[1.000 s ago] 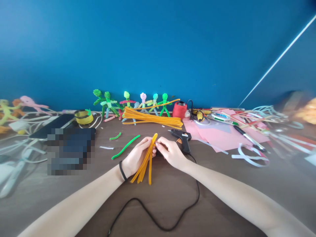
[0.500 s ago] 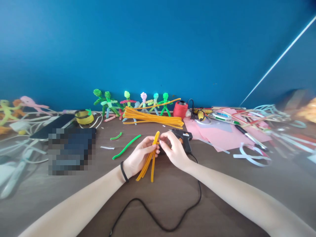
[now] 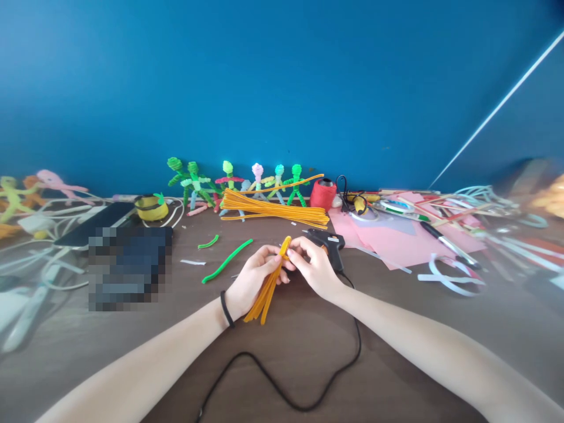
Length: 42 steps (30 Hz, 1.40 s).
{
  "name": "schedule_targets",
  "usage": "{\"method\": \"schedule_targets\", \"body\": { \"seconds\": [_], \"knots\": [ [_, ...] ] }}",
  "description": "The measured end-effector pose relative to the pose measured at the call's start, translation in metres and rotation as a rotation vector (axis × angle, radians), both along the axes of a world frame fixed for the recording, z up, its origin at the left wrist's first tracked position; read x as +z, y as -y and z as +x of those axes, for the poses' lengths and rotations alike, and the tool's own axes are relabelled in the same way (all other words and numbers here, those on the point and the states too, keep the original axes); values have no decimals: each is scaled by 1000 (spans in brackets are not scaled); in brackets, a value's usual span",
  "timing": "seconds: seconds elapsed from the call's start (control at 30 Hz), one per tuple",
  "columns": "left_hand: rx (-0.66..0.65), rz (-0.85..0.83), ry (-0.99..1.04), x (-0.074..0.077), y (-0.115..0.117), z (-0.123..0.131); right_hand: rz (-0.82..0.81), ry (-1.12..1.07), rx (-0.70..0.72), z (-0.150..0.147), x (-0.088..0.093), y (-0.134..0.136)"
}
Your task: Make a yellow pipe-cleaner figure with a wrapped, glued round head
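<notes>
A small bunch of orange pipe cleaners (image 3: 265,298) is gripped in my left hand (image 3: 249,282), its loose ends fanning down toward me. The top of the bunch is folded into a loop that rises above my thumb. My right hand (image 3: 315,269) pinches the bunch just below that loop, thumb and forefinger on it, and touches my left fingers. Behind my right hand lies a black glue gun (image 3: 330,244). To the left of my hands are a long green pipe cleaner piece (image 3: 227,262) and a shorter green piece (image 3: 208,242).
A pile of orange pipe cleaners (image 3: 273,210) lies in front of several pipe-cleaner figures (image 3: 296,185) by the blue wall. Pink paper (image 3: 396,249), a marker (image 3: 447,244) and a red spool (image 3: 322,194) are right. A black cord (image 3: 282,399) crosses the near table; a phone (image 3: 94,224) lies left.
The folded top of the orange bunch has tilted rightward. My right fingers have closed in on it, and the separate hanging strand has swung left toward the others.
</notes>
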State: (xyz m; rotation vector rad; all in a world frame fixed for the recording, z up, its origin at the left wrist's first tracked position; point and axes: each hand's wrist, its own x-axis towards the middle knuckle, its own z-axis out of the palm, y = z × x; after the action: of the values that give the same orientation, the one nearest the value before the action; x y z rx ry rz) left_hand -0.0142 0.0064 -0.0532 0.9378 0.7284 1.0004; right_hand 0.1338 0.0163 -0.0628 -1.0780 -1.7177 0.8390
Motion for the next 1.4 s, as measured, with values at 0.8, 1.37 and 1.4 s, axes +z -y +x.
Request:
{"method": "schedule_targets", "body": {
  "seconds": [0.8,1.37,1.4],
  "knots": [
    [38,657,-941,5,1,-5,-82,77,213,0,0,1],
    [169,567,-880,-1,-6,-7,-111,37,187,0,-3,-1],
    [159,546,-839,-2,-6,-7,-117,29,189,0,-4,-1]
  ]
}}
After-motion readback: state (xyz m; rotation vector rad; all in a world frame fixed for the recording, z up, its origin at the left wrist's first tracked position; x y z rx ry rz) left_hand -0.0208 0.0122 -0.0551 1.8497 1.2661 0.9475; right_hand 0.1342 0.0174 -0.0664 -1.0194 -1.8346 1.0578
